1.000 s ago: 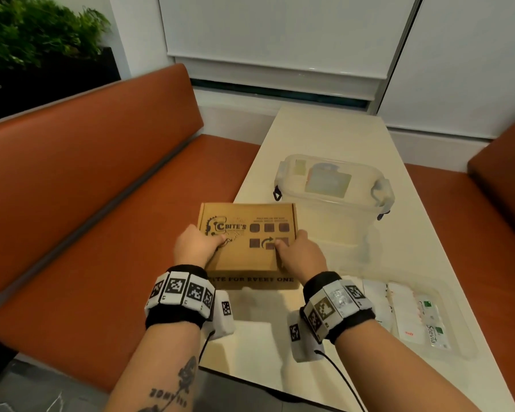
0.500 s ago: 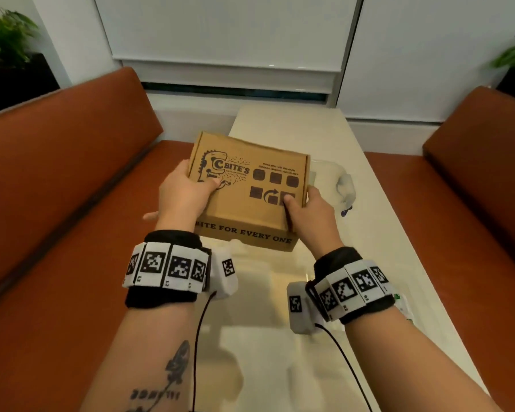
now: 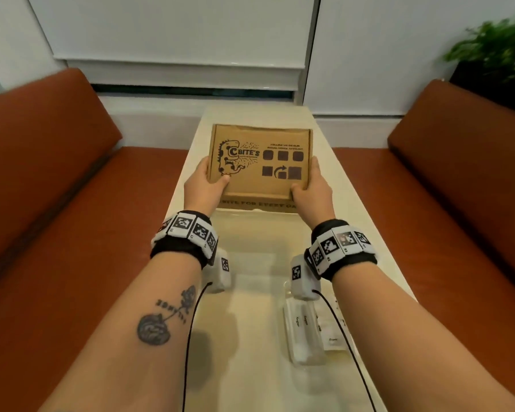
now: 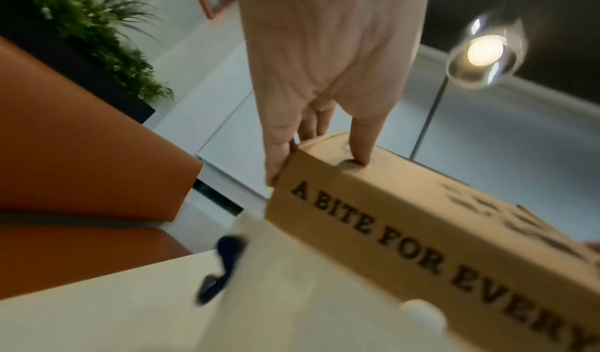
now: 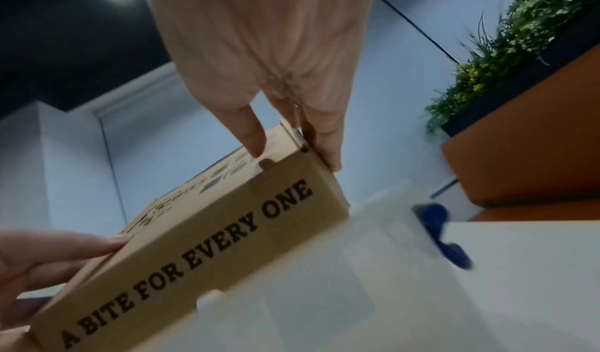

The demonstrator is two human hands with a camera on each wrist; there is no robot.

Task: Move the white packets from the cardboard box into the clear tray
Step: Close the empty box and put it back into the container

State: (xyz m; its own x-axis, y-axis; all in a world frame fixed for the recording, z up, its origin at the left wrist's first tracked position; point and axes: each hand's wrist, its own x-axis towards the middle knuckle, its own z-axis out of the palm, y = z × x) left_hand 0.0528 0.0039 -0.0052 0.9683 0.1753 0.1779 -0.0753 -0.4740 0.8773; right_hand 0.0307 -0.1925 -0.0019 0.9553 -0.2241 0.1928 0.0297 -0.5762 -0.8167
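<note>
closed cardboard box [image 3: 259, 162] held above surface [image 3: 250, 367], left hand [image 3: 204, 185] gripping left edge, right hand [image 3: 311, 188] gripping right edge, white packets [image 3: 305, 331] lying near right wrist

cardboard box [image 3: 259, 162] contents hidden by shut lid, clear tray [image 3: 306, 356] blurred, packet print unreadable

Both hands hold the cardboard box [image 3: 259, 162] up at mid-frame.

The left hand [image 3: 204, 185] has its grip on the box's left edge, thumb on the lid and fingers down the side; the right hand [image 3: 311, 190] mirrors it on the right edge. Both forearms reach in from the bottom of the frame, roughly parallel, each wrist wrapped in a black band with printed markers. The left forearm bears a tattoo.
</note>
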